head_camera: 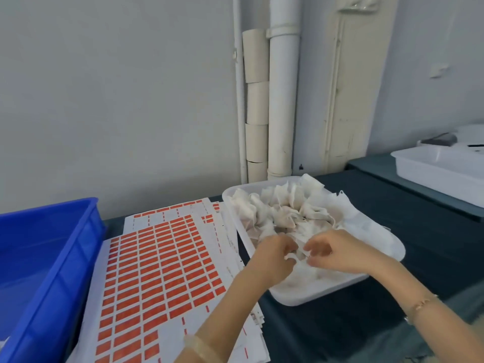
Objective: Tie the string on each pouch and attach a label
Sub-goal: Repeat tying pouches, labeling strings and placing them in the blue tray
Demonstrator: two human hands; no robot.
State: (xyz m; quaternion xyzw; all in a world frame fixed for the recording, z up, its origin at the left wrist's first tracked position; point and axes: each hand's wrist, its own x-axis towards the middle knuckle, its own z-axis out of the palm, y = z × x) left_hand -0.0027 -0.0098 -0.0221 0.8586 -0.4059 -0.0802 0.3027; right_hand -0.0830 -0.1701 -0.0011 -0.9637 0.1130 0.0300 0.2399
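A white tray (293, 297) on the dark table holds several white cloth pouches (282, 208) on a white liner. Both of my hands are over the tray's near end. My left hand (275, 254) has its fingers curled round the neck of one white pouch (301, 251). My right hand (332, 251) faces it, with fingers curled and pinching the same pouch's top; the string itself is too thin to make out. Sheets of orange labels (162, 260) lie stacked to the left of the tray.
A blue plastic bin (52, 258) stands at the left edge, touching the label sheets. A second white tray (440, 174) sits on another table at the far right. White pipes and the wall rise behind the table. Dark table cloth (392, 226) shows right of the tray.
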